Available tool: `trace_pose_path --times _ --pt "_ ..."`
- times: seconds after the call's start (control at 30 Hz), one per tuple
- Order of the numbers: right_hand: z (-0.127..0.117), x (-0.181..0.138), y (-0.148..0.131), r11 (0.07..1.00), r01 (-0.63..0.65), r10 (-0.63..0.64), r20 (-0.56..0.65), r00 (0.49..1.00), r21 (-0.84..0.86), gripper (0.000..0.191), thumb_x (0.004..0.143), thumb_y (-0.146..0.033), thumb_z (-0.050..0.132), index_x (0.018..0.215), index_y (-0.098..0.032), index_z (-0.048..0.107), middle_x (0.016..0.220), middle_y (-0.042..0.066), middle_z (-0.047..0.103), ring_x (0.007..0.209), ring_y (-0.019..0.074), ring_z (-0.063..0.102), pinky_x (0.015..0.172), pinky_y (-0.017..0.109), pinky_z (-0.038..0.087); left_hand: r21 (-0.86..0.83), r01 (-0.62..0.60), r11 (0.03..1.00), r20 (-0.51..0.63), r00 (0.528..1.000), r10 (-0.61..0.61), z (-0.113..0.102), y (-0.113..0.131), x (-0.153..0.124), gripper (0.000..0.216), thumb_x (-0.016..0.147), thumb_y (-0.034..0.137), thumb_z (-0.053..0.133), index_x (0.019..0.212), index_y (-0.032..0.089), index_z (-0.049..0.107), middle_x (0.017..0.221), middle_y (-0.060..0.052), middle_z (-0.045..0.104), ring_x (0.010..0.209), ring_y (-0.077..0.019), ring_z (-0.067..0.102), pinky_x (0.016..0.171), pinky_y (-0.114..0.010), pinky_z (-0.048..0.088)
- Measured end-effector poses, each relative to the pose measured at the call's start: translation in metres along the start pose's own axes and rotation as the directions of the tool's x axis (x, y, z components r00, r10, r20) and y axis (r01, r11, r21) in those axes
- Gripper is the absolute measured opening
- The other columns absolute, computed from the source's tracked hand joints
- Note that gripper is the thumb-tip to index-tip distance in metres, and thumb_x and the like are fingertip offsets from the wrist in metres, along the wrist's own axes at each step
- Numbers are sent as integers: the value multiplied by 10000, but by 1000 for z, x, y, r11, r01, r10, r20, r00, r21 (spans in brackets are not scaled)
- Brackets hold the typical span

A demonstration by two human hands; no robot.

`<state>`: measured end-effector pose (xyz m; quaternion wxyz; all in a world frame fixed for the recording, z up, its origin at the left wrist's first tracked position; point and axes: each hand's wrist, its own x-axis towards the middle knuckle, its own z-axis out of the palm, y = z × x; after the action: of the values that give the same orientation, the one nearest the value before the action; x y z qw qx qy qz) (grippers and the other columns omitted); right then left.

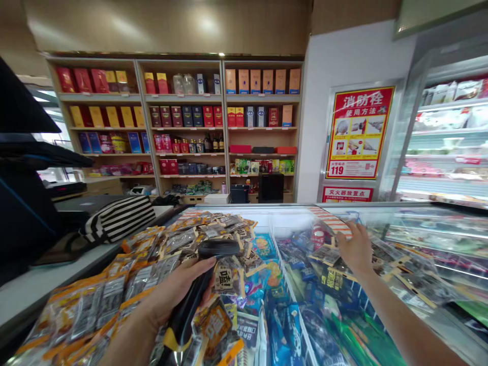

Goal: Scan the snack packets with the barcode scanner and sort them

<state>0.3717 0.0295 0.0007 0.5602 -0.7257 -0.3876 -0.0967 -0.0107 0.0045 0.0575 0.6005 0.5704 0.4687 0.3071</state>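
While left fingers (206, 265) grip scanner (218, 248) | right fingers (357, 231): hold unclear | packets (181, 240) crowd freezer (288, 227)

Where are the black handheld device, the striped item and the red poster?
Black handheld device (191, 300): head view, on its handle.
Striped item (120, 219): head view, middle of its stripes.
Red poster (360, 134): head view, middle of its printed face.

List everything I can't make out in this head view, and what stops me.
All in the head view:
- Most fingers of the left hand: hidden behind the black handheld device.
- That device's lower end: cut off by the bottom edge.
- Fingertips of the right hand: blurred, so gripping or merely touching the striped strip can't be told.
- Small print on the red poster: too small.
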Motion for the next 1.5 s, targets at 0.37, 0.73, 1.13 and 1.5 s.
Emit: trace_pose_path --times 0.37,0.73,1.13,1.5 --pt "57 -137 -99 813 566 -471 727 501 137 351 687 -479 445 919 -235 545 1063 58 530 986 232 451 816 381 285 46 -45 998 -4 999 45 -1 -2 0 390 686 514 436 576 143 482 400 15 502 358 -86 431 378 -187 306" --pt "18 -69 -33 944 -16 -185 568 802 329 188 692 -281 424 785 -195 563 713 38 599 702 192 542 667 324 389 -47 -41 998 173 984 48 22 -8 -5 297 685 450 486 627 159 471 505 24 533 357 -68 437 367 -178 300" --pt "27 -82 -52 174 -753 62 756 652 635 211 664 -277 532 870 -254 493 870 -29 622 783 154 574 645 299 452 -77 50 996 340 940 -21 45 -16 -6 281 698 427 485 671 148 496 485 6 529 376 -72 440 410 -187 331" --pt "38 -83 -52 233 -687 89 689 720 688 285 608 -224 534 886 -254 477 803 -35 624 719 147 576 603 264 431 -64 47 997 390 921 -19 52 -18 -4 298 699 430 477 641 139 503 454 4 515 364 -83 442 394 -196 333"
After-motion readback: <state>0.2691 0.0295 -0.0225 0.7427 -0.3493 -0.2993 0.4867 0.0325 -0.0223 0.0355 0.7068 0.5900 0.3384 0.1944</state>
